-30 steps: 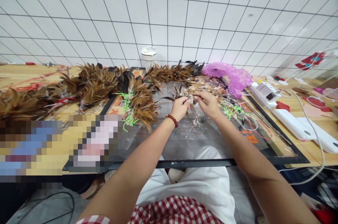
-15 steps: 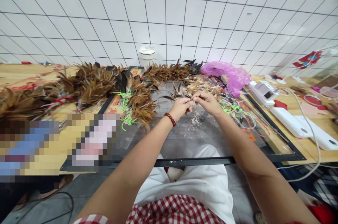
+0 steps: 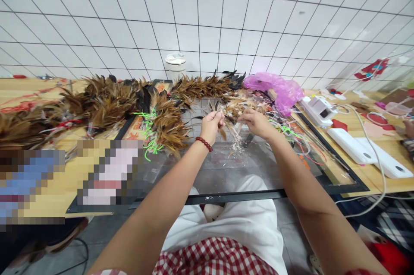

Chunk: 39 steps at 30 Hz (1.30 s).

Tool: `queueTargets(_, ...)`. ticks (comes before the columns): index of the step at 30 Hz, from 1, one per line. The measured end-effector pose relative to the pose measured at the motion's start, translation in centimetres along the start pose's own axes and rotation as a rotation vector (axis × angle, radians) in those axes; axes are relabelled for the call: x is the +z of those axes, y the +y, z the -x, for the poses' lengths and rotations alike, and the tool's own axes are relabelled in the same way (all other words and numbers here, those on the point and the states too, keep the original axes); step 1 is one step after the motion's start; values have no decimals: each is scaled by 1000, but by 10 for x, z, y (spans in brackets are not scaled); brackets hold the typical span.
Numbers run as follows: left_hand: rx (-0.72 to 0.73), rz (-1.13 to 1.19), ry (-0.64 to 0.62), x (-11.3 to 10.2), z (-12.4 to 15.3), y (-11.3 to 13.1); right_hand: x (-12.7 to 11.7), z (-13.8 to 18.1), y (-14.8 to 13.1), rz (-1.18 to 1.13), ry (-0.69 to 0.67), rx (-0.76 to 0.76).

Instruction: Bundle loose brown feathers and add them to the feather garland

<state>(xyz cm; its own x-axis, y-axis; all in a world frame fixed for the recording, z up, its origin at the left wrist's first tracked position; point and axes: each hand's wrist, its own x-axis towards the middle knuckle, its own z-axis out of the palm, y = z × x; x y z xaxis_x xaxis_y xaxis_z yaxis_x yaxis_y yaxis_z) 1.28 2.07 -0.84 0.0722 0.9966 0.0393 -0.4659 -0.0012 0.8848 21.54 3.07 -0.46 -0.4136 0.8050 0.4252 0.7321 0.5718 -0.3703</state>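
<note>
My left hand (image 3: 212, 126), with a bead bracelet at the wrist, is closed on a brown feather (image 3: 223, 134) whose end sticks out below the fingers. A short way to the right, my right hand (image 3: 258, 124) is held in a pinch; whatever its fingertips hold is too small to make out. Behind both hands lies a pile of loose tan and brown feathers (image 3: 241, 104). Bits of white down (image 3: 238, 143) are scattered on the glass panel (image 3: 207, 175) beneath them. To the left rests a bundle of brown feathers (image 3: 170, 124) with bright green ties (image 3: 149, 137).
Long feather bundles (image 3: 106, 98) stretch across the left and back. A white lidded cup (image 3: 175, 65) stands by the tiled wall. On the right are a pink plastic bag (image 3: 274, 91), a white device (image 3: 318, 109), white power banks (image 3: 351, 145) and a cable. Another person's hand (image 3: 409, 128) shows at the right edge.
My hands were together at the fingertips and have moved apart. The left hand has shifted slightly left, the right slightly right. A feather now shows below the left fingers.
</note>
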Motion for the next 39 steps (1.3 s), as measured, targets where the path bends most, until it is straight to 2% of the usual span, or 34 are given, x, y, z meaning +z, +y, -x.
queueTargets(2,10,16,55,-1,-1,1,-2,3,7,53,-131,-64)
queueTargets(5,27,14,94,-1,-2,2,0,4,8,104,-217,-113)
queueTargets(7,31,11,99,-1,-2,1,3,2,6,117,-208,-76)
queueTargets(9,26,15,100,0,-2,1,4,0,3,58,-103,53)
queueTargets(11,10,18,99,1,-2,0,5,-2,-3,-154,44,249)
queueTargets(13,-15,20,97,2,-2,-1,5,-4,-11,-528,123,450)
queueTargets(16,-57,27,95,3,-1,-2,5,-7,-27,-1085,108,634)
queueTargets(18,-81,38,82,4,0,-3,7,-9,-39,-1286,81,688)
queueTargets(20,-99,45,57,5,0,-5,10,-10,-48,-1375,63,728)
queueTargets(25,-89,79,-14,9,2,-10,19,-11,-58,-1411,29,769)
queueTargets(31,-113,100,-79,11,5,-11,25,-10,-62,-1340,22,742)
queueTargets(34,-148,166,-23,11,3,-6,22,-10,-60,-1272,32,695)
queueTargets(36,-147,266,40,8,1,-1,17,-11,-52,-1233,130,655)
queueTargets(39,-145,407,78,3,-3,5,12,-11,-31,-1148,382,630)
